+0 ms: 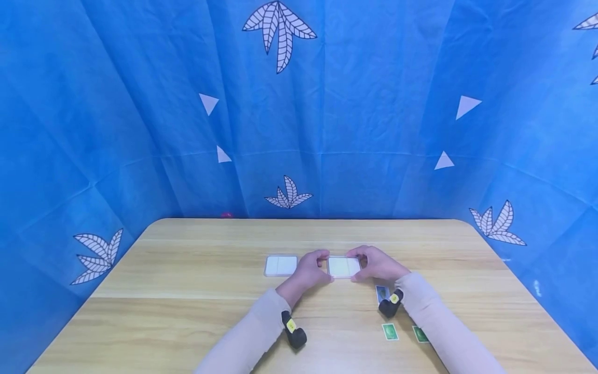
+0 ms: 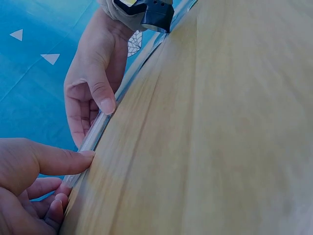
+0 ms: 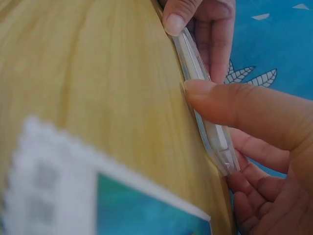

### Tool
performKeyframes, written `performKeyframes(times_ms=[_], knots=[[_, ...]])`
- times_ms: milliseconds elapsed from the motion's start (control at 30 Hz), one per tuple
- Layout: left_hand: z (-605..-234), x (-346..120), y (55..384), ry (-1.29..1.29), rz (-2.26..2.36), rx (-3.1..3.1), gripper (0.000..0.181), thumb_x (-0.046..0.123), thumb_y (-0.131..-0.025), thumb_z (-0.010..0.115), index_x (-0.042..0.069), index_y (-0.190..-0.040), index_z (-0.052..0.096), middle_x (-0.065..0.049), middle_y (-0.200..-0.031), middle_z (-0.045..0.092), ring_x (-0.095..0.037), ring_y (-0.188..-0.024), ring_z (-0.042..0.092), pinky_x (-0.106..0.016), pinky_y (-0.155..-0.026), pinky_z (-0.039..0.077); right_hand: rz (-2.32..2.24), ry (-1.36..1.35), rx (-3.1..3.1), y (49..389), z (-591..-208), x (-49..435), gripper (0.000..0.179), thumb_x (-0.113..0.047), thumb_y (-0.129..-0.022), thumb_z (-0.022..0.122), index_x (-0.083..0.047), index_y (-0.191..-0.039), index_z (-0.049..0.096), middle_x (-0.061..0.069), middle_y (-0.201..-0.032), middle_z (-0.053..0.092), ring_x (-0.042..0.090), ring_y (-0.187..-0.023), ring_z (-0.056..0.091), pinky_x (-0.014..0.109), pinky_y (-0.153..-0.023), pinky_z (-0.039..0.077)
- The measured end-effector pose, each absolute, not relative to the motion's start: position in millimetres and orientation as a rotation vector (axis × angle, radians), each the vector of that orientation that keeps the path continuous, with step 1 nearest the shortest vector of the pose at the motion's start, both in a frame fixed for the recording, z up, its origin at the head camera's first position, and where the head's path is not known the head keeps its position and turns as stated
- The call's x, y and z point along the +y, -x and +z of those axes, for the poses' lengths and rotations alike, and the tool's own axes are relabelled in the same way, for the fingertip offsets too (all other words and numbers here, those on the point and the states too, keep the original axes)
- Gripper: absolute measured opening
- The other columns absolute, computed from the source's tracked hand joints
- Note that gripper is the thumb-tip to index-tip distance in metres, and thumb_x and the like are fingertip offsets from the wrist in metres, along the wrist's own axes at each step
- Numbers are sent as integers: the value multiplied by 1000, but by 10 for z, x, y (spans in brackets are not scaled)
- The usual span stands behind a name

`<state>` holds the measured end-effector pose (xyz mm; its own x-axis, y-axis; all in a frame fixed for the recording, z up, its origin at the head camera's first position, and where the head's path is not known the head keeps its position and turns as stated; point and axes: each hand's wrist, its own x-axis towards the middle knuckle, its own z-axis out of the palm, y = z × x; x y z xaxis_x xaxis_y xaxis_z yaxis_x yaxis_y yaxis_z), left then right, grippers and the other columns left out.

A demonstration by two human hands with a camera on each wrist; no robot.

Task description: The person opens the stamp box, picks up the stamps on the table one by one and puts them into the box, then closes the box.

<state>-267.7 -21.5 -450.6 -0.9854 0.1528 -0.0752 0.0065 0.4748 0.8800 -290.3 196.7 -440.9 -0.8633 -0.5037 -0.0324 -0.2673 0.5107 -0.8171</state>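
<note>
In the head view, a flat clear plastic case (image 1: 343, 266) with a white insert lies between my two hands, low at the tabletop. My left hand (image 1: 312, 270) pinches its left end, thumb on the near edge and fingers on the far one. My right hand (image 1: 377, 264) grips the right end the same way. From the left wrist, the case (image 2: 96, 131) appears edge-on, close over the wood, with the right hand (image 2: 95, 78) beyond. The right wrist view shows the right thumb pressed on the near side of the case (image 3: 215, 133).
A second clear case (image 1: 281, 265) with a white insert lies left of my left hand. Small perforated stamps lie by my right forearm: a bluish one (image 1: 382, 293), a green one (image 1: 390, 332) and another green one (image 1: 420, 334) partly under the sleeve. Blue curtain (image 1: 374, 104) hangs behind the table.
</note>
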Motion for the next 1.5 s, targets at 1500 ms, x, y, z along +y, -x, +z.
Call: performKeyframes(times_ms=[1500], knots=[[-4566,-260,2714,-213,1491,2593,66,4,-63,83,11,-124,60,-1,-114,62,-19,-102,53,-32,-88,48,-1247,795,2529,2904,-4460,2037,55,-12,-67,82,-6,-117,61,7,-115,57,25,-106,53,46,-95,42]])
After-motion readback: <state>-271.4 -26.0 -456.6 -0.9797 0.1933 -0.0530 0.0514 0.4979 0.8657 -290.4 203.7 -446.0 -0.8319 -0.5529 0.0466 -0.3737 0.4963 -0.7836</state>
